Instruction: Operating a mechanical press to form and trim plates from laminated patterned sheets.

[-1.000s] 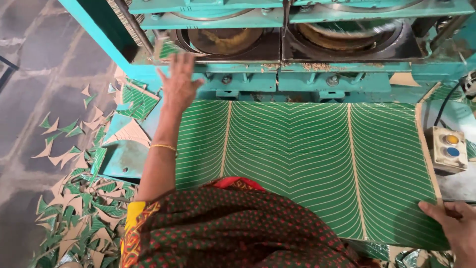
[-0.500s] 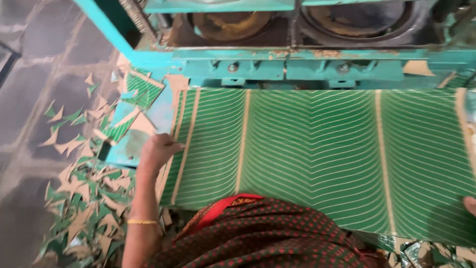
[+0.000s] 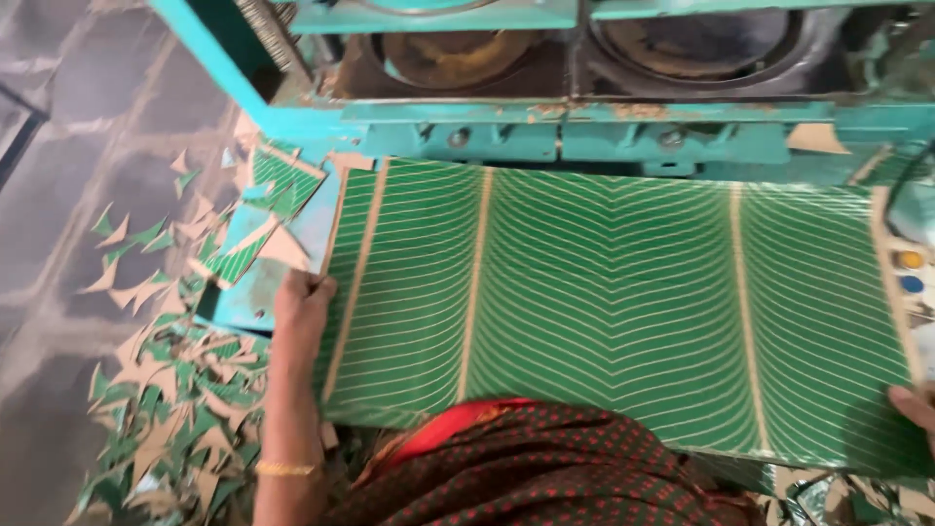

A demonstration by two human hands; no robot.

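Note:
A large green sheet (image 3: 623, 302) printed with a pale leaf-vein pattern and tan ribs lies flat in front of a teal press machine (image 3: 584, 107). My left hand (image 3: 302, 312) grips the sheet's left edge, near its near-left corner. My right hand (image 3: 914, 404) shows only at the frame's right edge, holding the sheet's near-right corner. My dark red-dotted garment (image 3: 545, 468) covers the sheet's near middle edge. Two round dark dies (image 3: 682, 39) sit inside the machine above the sheet's far edge.
Several green and tan triangular offcuts (image 3: 166, 390) litter the grey floor at the left. More scraps (image 3: 273, 205) lie on the machine's left ledge. A small control box with a yellow and a blue button (image 3: 911, 273) sits at the right.
My left hand drew back from the machine's front to the sheet's left edge and took hold of it. The sheet slid toward me and to the left.

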